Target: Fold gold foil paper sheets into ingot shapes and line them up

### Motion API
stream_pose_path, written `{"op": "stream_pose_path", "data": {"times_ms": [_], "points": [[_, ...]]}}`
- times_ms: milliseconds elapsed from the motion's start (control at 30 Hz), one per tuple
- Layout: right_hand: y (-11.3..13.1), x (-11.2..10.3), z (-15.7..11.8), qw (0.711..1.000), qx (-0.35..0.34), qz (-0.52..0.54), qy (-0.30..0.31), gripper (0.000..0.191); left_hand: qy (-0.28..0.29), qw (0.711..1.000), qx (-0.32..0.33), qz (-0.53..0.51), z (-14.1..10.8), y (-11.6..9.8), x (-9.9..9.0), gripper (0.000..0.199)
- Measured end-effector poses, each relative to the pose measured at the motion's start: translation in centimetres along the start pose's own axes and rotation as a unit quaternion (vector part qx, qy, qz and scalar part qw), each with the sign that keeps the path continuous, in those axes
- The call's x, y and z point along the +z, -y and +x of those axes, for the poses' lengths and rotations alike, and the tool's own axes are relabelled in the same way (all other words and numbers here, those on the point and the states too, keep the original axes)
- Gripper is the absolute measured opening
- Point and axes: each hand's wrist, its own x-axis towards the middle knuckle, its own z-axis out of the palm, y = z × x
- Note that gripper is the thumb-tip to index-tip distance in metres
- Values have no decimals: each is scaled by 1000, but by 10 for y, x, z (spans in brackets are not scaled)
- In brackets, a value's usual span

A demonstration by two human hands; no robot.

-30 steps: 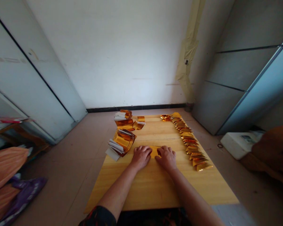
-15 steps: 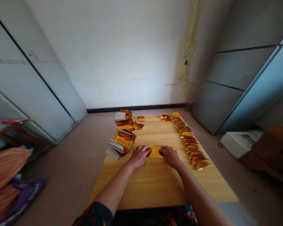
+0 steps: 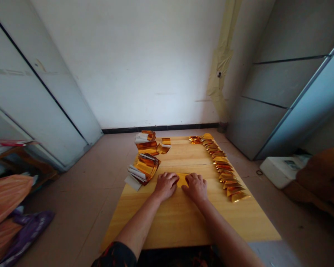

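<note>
Well, a gold foil strip, long axis lying crosswise — left to right — on the wooden counter, left hand and right hand pressing flat on it, unclenched.

Foil sheet: gold. Folded foil pieces along the right table edge: gold-amber. Foil stacks at the left edge: gold, white backing. Wooden table: honey-yellow, streaked grain. Sleeve: dark, red-patterned.
</note>
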Motion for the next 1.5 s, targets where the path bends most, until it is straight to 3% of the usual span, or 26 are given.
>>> {"op": "stream_pose_path", "data": {"times_ms": [133,300,600,767,867,967,1267,1500], "points": [[-17,-6,4,997,-36,46,43,22,9,1000,15,7,-1,4,0,49],[-27,-11,2,993,-96,60,44,18,38,999,9,-15,-3,1,-6,48],[-34,-15,8,987,-132,40,83,22,-22,999,20,-13,0,5,4,34],[-37,-13,9,986,-136,57,73,41,-46,998,23,-23,2,3,7,22],[-37,-11,9,986,-139,72,52,30,-69,997,13,-27,5,2,10,18],[-37,-8,11,988,-127,81,33,14,-83,996,-8,-30,10,2,15,21],[-20,5,29,999,17,25,-12,22,-108,986,-120,-40,37,-1,19,26],[-13,10,30,999,21,-10,-40,15,-103,986,-132,-23,41,-2,22,19]]}}
